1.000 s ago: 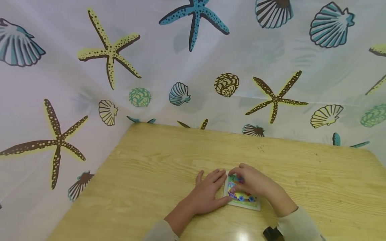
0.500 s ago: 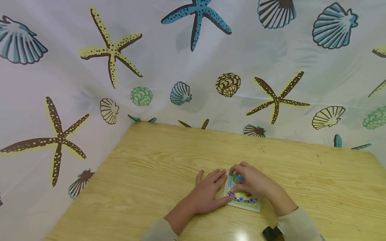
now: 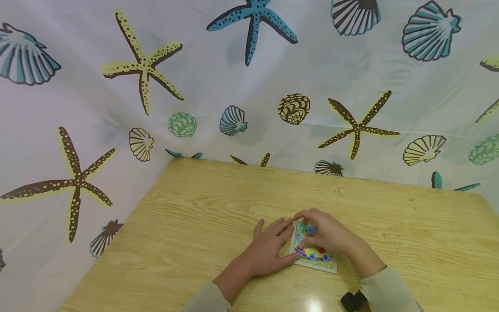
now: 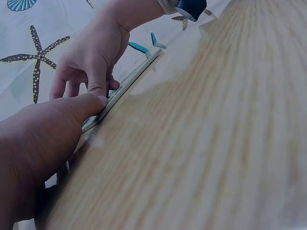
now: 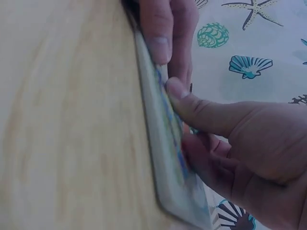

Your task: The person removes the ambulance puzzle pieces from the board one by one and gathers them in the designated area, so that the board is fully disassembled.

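Note:
A small picture puzzle (image 3: 316,256) with a yellow vehicle on blue wheels lies flat on the wooden table. My left hand (image 3: 269,251) rests flat at its left side, fingers spread, thumb on the board's front left corner. Over the upper part of the board curls my right hand (image 3: 327,229). Its thumb and fingers pinch at a blue puzzle piece (image 3: 310,230), mostly covered by the fingers. From the right wrist, the board's pale edge (image 5: 156,158) shows, with the right thumb (image 5: 201,112) on the picture. The left thumb (image 4: 88,105) presses the edge in the left wrist view.
The wooden tabletop (image 3: 202,208) extends around the board. A white cloth (image 3: 257,86) printed with starfish and shells hangs behind and at the left. A black wrist camera (image 3: 352,300) sits below the right sleeve (image 3: 386,288).
My right hand's fingertips have shifted slightly up and left, baring more of the picture, including a red mark on the vehicle. The left hand and board stay put.

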Action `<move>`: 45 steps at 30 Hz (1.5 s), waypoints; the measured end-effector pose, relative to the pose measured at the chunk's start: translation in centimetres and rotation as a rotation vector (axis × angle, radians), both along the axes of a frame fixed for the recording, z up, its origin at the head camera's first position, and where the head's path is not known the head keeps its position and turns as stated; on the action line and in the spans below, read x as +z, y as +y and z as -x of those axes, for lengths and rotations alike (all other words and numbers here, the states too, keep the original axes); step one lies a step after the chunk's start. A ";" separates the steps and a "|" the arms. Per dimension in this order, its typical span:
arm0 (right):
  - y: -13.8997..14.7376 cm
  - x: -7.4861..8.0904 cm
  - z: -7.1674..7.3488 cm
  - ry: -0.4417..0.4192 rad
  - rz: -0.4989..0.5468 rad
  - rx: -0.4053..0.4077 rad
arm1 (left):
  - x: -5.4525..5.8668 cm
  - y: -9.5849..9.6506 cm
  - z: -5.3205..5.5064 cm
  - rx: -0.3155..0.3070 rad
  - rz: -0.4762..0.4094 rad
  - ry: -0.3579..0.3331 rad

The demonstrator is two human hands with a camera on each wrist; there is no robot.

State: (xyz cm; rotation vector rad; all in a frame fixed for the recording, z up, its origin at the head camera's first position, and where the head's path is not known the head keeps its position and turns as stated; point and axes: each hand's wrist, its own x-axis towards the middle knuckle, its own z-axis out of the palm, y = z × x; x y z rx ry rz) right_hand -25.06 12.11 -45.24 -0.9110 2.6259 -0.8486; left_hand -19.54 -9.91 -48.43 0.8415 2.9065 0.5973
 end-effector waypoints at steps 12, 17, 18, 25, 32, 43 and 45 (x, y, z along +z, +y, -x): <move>1.4 0.7 -0.3 0.025 0.108 -0.025 | -0.4 0.5 0.2 -0.007 -0.029 0.006; 2.4 0.5 -0.4 -0.088 0.196 -0.145 | -0.4 0.5 0.2 -0.003 -0.043 0.004; 2.7 0.5 -0.4 -0.116 0.218 -0.177 | -0.4 0.5 0.3 -0.001 -0.045 0.006; 4.8 0.9 -0.7 -0.307 0.332 -0.309 | -0.5 0.7 0.2 0.007 -0.046 -0.004; 6.2 1.9 -0.7 -0.488 0.402 -0.372 | -0.5 0.5 0.2 0.014 -0.054 -0.012; 8.0 1.9 -0.5 -0.518 0.266 -0.464 | -0.7 0.2 0.6 0.010 -0.059 -0.017; 8.1 1.9 -0.6 -0.493 0.237 -0.467 | -0.8 0.2 0.5 0.011 -0.065 -0.017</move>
